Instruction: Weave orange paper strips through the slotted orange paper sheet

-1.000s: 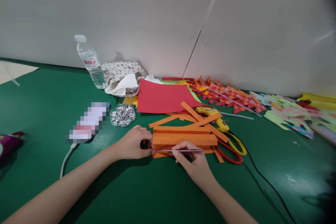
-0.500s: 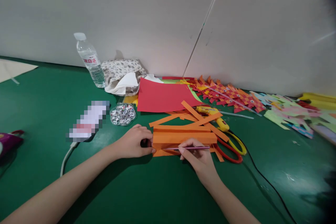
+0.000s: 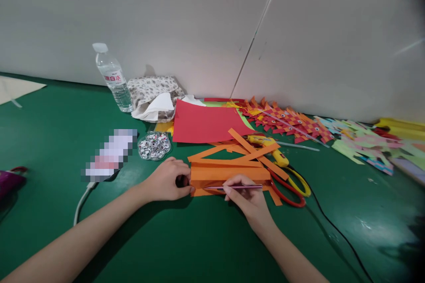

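A folded orange paper (image 3: 229,173) lies on the green table (image 3: 186,239) in front of me. My left hand (image 3: 168,181) is closed on its left end, pinching the edge. My right hand (image 3: 247,194) grips a thin purple pen (image 3: 232,187) that lies almost level, its tip pointing left along the paper's near edge. Loose orange strips (image 3: 249,148) lie crossed just behind the folded paper.
Red-and-yellow scissors (image 3: 292,183) and a yellow glue gun (image 3: 268,146) lie right of the paper, with a black cable (image 3: 335,230). Behind are a red sheet (image 3: 206,124), a googly-eye tray (image 3: 155,146), a water bottle (image 3: 113,77), a cloth pouch (image 3: 151,90), woven paper fish (image 3: 292,121) and white partition boards (image 3: 199,22).
My right hand and the pen slid a little to the right along the paper's near edge, then eased back slightly. My left hand kept its hold on the left end.
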`<state>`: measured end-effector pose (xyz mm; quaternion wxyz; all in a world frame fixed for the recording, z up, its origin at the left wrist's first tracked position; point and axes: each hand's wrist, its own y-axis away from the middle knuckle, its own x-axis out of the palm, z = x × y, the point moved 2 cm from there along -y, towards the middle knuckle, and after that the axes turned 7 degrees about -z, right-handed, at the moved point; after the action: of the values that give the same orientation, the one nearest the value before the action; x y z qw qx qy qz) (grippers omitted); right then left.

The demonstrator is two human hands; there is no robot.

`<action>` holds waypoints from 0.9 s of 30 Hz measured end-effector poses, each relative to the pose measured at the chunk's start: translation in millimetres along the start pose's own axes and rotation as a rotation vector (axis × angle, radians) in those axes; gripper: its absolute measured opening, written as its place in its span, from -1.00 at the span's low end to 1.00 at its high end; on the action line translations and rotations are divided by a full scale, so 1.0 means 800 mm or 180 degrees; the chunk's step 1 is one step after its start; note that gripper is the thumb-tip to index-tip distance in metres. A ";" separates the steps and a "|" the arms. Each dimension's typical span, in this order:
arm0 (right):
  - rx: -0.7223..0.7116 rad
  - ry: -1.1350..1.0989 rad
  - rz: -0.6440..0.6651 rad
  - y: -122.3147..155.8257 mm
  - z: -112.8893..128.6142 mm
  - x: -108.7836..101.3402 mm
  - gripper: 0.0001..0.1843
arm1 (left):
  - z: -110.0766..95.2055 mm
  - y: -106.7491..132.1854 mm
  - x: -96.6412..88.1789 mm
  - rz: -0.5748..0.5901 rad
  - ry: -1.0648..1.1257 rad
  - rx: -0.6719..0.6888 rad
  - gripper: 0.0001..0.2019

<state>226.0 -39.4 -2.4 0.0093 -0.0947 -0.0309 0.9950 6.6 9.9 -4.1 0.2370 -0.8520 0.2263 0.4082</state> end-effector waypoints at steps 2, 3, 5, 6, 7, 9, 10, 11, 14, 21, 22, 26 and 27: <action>-0.0056 0.0029 0.0037 0.000 -0.002 0.003 -0.80 | 0.001 0.000 0.000 -0.0002 0.0018 0.0033 -0.82; -0.0079 0.0034 0.0055 0.000 -0.003 0.005 -0.80 | 0.001 0.000 0.000 0.0006 0.0031 0.0054 -0.83; -0.0091 0.0033 0.0084 0.000 -0.005 0.007 -0.80 | 0.001 0.000 -0.001 0.0027 0.0047 0.0077 -0.85; -0.0087 0.0037 0.0113 0.000 -0.005 0.009 -0.80 | 0.002 0.000 -0.001 0.0045 0.0055 0.0083 -0.85; -0.0081 0.0041 0.0138 0.000 -0.005 0.009 -0.80 | 0.002 0.000 -0.002 0.0075 0.0067 0.0092 -0.85; -0.0054 0.0032 0.0174 0.000 -0.005 0.011 -0.81 | 0.003 0.000 -0.004 0.0158 0.0115 0.0124 -0.85; -0.0047 0.0017 0.0183 0.000 -0.005 0.011 -0.81 | 0.004 0.000 -0.005 0.0196 0.0144 0.0140 -0.86; -0.0045 0.0007 0.0193 0.000 -0.005 0.011 -0.82 | 0.004 0.000 -0.006 0.0232 0.0175 0.0155 -0.86; -0.0099 0.0101 0.0230 0.002 -0.004 0.011 -0.85 | 0.003 0.000 -0.008 0.0241 0.0206 0.0157 -0.90; -0.0233 0.0358 0.0343 0.004 -0.002 0.012 -0.90 | -0.001 0.000 -0.009 0.0142 0.0191 0.0277 -0.90; -0.0249 0.0367 0.0352 0.004 -0.001 0.012 -0.91 | -0.001 0.000 -0.009 0.0135 0.0182 0.0275 -0.91; -0.0326 0.0405 0.0358 0.003 0.001 0.013 -0.94 | -0.001 0.000 -0.009 0.0153 0.0170 0.0255 -0.91; -0.0335 0.0408 0.0361 0.002 0.001 0.014 -0.94 | -0.001 0.000 -0.009 0.0152 0.0170 0.0249 -0.92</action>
<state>215.0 -41.0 -3.4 -0.0500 -0.1601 -0.0771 0.9828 2.8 10.8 1.9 0.2542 -0.8470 0.2687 0.3817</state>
